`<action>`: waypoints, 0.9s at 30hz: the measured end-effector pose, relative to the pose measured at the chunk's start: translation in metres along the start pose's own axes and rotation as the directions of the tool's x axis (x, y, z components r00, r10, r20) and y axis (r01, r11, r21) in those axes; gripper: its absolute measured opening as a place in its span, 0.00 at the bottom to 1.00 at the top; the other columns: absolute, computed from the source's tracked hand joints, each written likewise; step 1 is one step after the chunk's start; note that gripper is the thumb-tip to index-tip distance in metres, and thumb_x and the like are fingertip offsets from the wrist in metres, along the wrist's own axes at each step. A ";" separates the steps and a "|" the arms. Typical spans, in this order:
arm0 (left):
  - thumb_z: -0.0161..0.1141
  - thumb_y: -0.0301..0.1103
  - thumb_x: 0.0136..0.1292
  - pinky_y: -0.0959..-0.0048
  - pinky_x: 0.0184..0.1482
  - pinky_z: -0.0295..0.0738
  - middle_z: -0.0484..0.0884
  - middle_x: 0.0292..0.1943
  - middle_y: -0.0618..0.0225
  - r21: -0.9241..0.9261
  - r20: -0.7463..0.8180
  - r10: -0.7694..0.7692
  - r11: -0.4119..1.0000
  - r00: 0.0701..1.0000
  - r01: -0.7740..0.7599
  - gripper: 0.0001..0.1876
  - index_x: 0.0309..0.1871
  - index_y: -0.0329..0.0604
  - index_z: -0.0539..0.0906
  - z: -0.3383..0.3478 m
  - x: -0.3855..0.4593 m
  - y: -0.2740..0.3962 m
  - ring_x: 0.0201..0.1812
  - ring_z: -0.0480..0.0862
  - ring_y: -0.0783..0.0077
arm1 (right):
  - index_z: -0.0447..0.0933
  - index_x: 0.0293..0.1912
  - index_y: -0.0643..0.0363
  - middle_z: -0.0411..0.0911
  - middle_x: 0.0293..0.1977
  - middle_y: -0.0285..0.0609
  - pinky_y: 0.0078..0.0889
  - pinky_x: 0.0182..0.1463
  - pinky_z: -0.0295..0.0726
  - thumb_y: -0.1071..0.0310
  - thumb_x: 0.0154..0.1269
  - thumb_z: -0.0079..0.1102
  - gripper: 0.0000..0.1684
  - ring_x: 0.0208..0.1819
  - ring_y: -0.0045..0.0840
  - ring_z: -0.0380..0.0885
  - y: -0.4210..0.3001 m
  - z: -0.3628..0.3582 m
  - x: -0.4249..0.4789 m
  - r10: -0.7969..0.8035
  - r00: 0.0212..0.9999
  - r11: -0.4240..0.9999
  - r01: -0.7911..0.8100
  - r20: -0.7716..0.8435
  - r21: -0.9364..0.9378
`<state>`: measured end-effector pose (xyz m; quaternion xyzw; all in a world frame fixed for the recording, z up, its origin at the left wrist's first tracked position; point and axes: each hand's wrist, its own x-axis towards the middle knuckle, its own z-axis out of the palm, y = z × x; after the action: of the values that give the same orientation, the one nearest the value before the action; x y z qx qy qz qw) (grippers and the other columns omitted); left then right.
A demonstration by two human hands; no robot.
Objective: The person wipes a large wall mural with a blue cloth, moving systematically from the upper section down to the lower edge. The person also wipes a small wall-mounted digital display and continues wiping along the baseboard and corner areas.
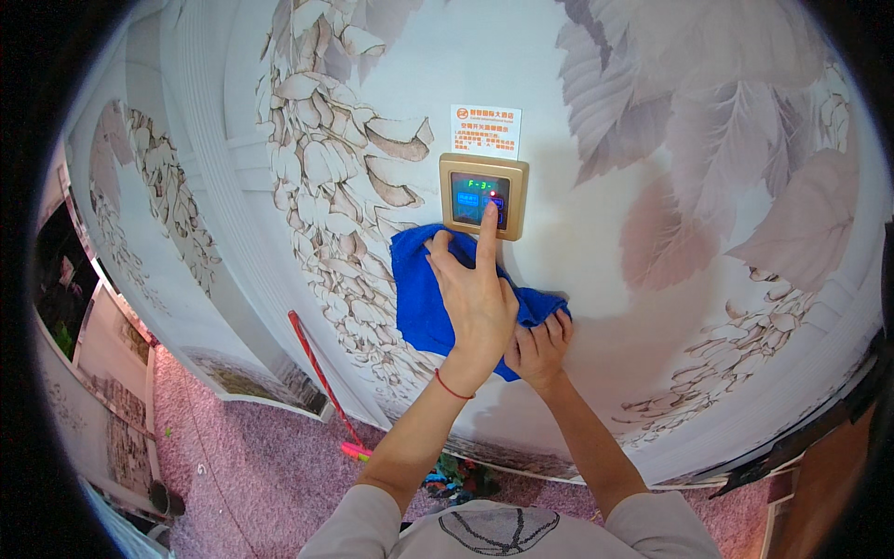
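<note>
A thermostat-style control panel (448, 206) with a gold frame and a lit dark screen is set in the wall. My left hand (478, 300) is in front of it, its index fingertip on the lower right of the screen beside a red light. The other fingers of that hand are curled against a blue cloth (422, 293), which hangs below the panel along the wall. Lower and to the right, my right hand (541, 346) grips a bunched corner of the same cloth. Part of the cloth is hidden behind my left hand.
A printed notice (485, 131) is stuck above the panel on the floral-patterned wall (573, 251). A red-handled stick tool (318, 370) leans at the lower left over pink carpet (244, 447). Colourful items (457, 478) lie near the wall's foot. A brown surface (827, 475) stands at the right.
</note>
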<state>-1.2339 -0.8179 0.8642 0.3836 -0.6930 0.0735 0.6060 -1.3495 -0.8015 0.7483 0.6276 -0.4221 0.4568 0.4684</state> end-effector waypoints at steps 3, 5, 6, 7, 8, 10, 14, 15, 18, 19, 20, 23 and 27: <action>0.51 0.10 0.43 0.60 0.48 0.71 0.57 0.55 0.31 -0.019 0.023 -0.020 1.000 1.000 0.021 0.46 0.72 0.48 0.59 0.000 -0.001 0.001 0.46 0.72 0.39 | 0.77 0.34 0.54 0.78 0.44 0.42 0.47 0.64 0.61 0.66 0.57 0.60 0.04 0.51 0.36 0.71 0.002 0.002 -0.004 -0.006 1.000 1.000 0.006 0.009 0.009; 0.50 0.11 0.45 0.59 0.52 0.70 0.58 0.57 0.34 -0.052 0.008 -0.029 0.998 1.000 0.030 0.44 0.72 0.44 0.58 0.002 -0.004 0.001 0.50 0.70 0.38 | 0.78 0.35 0.54 0.78 0.45 0.42 0.47 0.64 0.60 0.66 0.57 0.60 0.06 0.51 0.36 0.71 0.003 0.001 -0.006 -0.006 1.000 1.000 0.006 0.015 0.004; 0.50 0.12 0.46 0.59 0.54 0.69 0.59 0.58 0.35 -0.064 0.002 -0.034 0.997 0.999 0.034 0.44 0.72 0.42 0.58 0.003 -0.006 0.000 0.53 0.69 0.37 | 0.79 0.37 0.54 0.78 0.45 0.42 0.47 0.64 0.60 0.66 0.57 0.60 0.07 0.52 0.36 0.71 0.003 0.000 -0.006 -0.005 1.000 1.000 0.005 0.015 0.003; 0.49 0.13 0.47 0.58 0.58 0.65 0.60 0.60 0.37 -0.129 -0.032 -0.026 0.991 0.999 0.022 0.42 0.72 0.39 0.57 0.006 -0.010 -0.003 0.56 0.67 0.37 | 0.80 0.39 0.54 0.78 0.46 0.42 0.47 0.65 0.59 0.66 0.56 0.60 0.09 0.52 0.36 0.71 0.003 -0.001 -0.006 -0.004 1.000 1.000 0.004 0.016 0.000; 0.49 0.14 0.49 0.58 0.62 0.62 0.60 0.61 0.38 -0.194 -0.067 -0.022 0.981 0.998 0.009 0.40 0.71 0.37 0.57 0.011 -0.017 -0.010 0.60 0.65 0.37 | 0.80 0.41 0.53 0.78 0.46 0.42 0.47 0.65 0.59 0.66 0.56 0.60 0.11 0.52 0.36 0.71 0.004 -0.002 -0.007 0.003 0.999 1.000 -0.003 0.036 0.004; 0.47 0.17 0.54 0.55 0.73 0.42 0.62 0.67 0.44 -0.338 -0.171 0.021 0.938 0.985 -0.079 0.35 0.69 0.28 0.56 0.024 -0.031 -0.034 0.71 0.54 0.40 | 0.81 0.44 0.53 0.78 0.47 0.42 0.47 0.65 0.59 0.67 0.55 0.61 0.14 0.53 0.36 0.70 0.001 -0.004 -0.004 0.018 0.998 1.000 -0.019 0.065 0.021; 0.44 0.25 0.62 0.49 0.73 0.35 0.55 0.71 0.42 -0.239 -0.110 0.075 0.966 0.991 -0.099 0.32 0.70 0.26 0.54 0.034 -0.029 -0.071 0.73 0.47 0.37 | 0.80 0.42 0.53 0.78 0.43 0.42 0.47 0.64 0.61 0.67 0.52 0.61 0.14 0.51 0.37 0.71 -0.012 -0.007 0.021 0.087 0.987 0.995 -0.093 0.136 0.040; 0.43 0.27 0.63 0.48 0.72 0.34 0.54 0.71 0.41 -0.171 -0.128 0.103 0.977 0.986 -0.124 0.32 0.70 0.26 0.53 0.034 -0.020 -0.077 0.73 0.47 0.36 | 0.79 0.36 0.54 0.77 0.39 0.41 0.47 0.63 0.62 0.67 0.51 0.61 0.10 0.50 0.36 0.72 -0.013 -0.005 0.029 0.079 0.984 0.994 -0.089 0.158 0.061; 0.41 0.28 0.63 0.46 0.72 0.38 0.55 0.71 0.42 -0.087 -0.198 0.165 0.979 0.966 -0.185 0.30 0.70 0.28 0.56 0.031 0.025 -0.080 0.72 0.49 0.34 | 0.77 0.29 0.56 0.75 0.34 0.42 0.46 0.63 0.63 0.68 0.50 0.61 0.05 0.48 0.36 0.73 -0.009 0.002 0.054 -0.020 0.984 0.992 -0.002 0.180 0.124; 0.41 0.27 0.62 0.44 0.71 0.39 0.57 0.70 0.44 -0.080 -0.232 0.204 0.971 0.951 -0.228 0.30 0.70 0.31 0.58 0.023 0.043 -0.084 0.70 0.52 0.33 | 0.77 0.28 0.56 0.75 0.33 0.42 0.45 0.63 0.64 0.68 0.50 0.60 0.04 0.48 0.36 0.72 -0.012 0.007 0.066 -0.058 0.984 0.986 0.030 0.169 0.165; 0.41 0.27 0.61 0.44 0.71 0.39 0.58 0.70 0.46 -0.026 -0.213 0.273 0.958 0.938 -0.285 0.30 0.70 0.32 0.59 0.012 0.058 -0.093 0.71 0.51 0.34 | 0.77 0.30 0.57 0.75 0.33 0.43 0.43 0.63 0.65 0.69 0.49 0.59 0.05 0.48 0.36 0.73 -0.019 0.008 0.086 -0.078 0.984 0.975 0.041 0.161 0.220; 0.40 0.24 0.60 0.46 0.72 0.39 0.61 0.70 0.52 0.024 -0.190 0.343 0.938 0.920 -0.345 0.30 0.70 0.39 0.63 -0.003 0.092 -0.110 0.72 0.51 0.38 | 0.78 0.35 0.58 0.77 0.36 0.43 0.43 0.64 0.64 0.69 0.51 0.57 0.09 0.49 0.36 0.73 -0.032 0.026 0.110 -0.119 0.985 0.951 0.078 0.121 0.301; 0.40 0.28 0.65 0.46 0.71 0.41 0.60 0.71 0.56 0.093 -0.251 0.357 0.934 0.900 -0.345 0.28 0.71 0.40 0.61 -0.002 0.100 -0.126 0.73 0.50 0.38 | 0.78 0.36 0.57 0.77 0.37 0.43 0.43 0.65 0.64 0.68 0.53 0.55 0.10 0.49 0.36 0.73 -0.049 0.051 0.103 -0.114 0.983 0.963 0.074 0.144 0.258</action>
<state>-1.1514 -0.9491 0.9088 0.2531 -0.6619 0.2478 0.6606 -1.2702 -0.8513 0.8307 0.7354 -0.3661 0.4326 0.3716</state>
